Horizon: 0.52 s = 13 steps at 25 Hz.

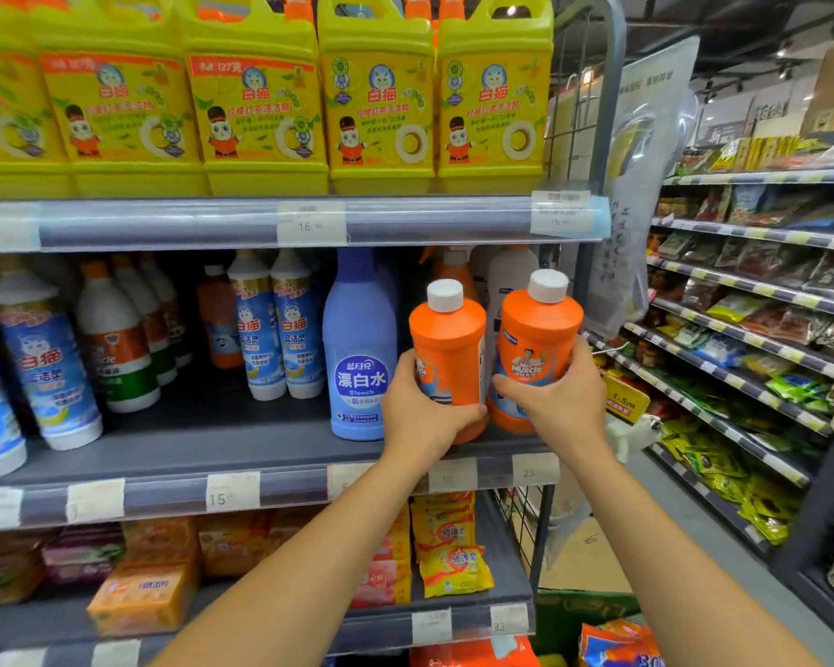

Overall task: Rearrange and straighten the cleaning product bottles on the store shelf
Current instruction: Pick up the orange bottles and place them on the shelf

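Two orange bottles with white caps stand side by side at the right end of the middle shelf [242, 450]. My left hand [420, 411] wraps the lower part of the left orange bottle [449, 339]. My right hand [559, 402] grips the lower part of the right orange bottle [540, 329], whose label faces me. Both bottles are upright, bases at the shelf's front edge. A light blue bleach bottle [359, 349] stands just left of them. Behind them, partly hidden, are an orange spray bottle [451, 267] and a white bottle [511, 276].
Further left stand two blue-and-white bottles [280, 329], white bottles with orange and green labels [116, 339] and a larger blue-labelled bottle [44, 358]. Yellow jugs [376, 98] fill the upper shelf. A wire end panel [578, 113] closes the right side. Snack shelves [752, 329] line the aisle.
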Available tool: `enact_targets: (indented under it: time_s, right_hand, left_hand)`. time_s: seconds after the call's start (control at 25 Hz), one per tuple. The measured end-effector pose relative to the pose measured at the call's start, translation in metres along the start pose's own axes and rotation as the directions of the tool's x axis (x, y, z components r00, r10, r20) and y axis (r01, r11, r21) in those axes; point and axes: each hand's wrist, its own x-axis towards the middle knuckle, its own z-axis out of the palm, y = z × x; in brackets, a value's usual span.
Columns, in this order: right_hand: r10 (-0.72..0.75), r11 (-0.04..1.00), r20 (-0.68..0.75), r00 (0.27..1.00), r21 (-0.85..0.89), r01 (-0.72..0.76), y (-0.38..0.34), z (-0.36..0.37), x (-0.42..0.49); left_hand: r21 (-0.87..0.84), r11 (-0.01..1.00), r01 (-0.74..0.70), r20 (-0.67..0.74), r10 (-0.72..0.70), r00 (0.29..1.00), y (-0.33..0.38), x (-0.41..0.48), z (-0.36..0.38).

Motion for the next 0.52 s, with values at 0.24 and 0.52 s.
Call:
enact_targets:
  time_s: [0.24, 0.52]
  right_hand:
    - [-0.066, 0.993, 0.201, 0.977, 0.112, 0.044, -0.049, 0.026, -0.045]
    - [-0.102, 0.970, 0.388, 0.916, 0.245, 0.005, -0.087, 0.110, -0.082]
  left_hand:
    - [0.007, 1.000, -0.003, -0.097, 0.004, 0.995, -0.001, -0.027, -0.093]
    - [0.099, 0.993, 0.068, -0.207, -0.046, 0.977, -0.022, -0.030, -0.207]
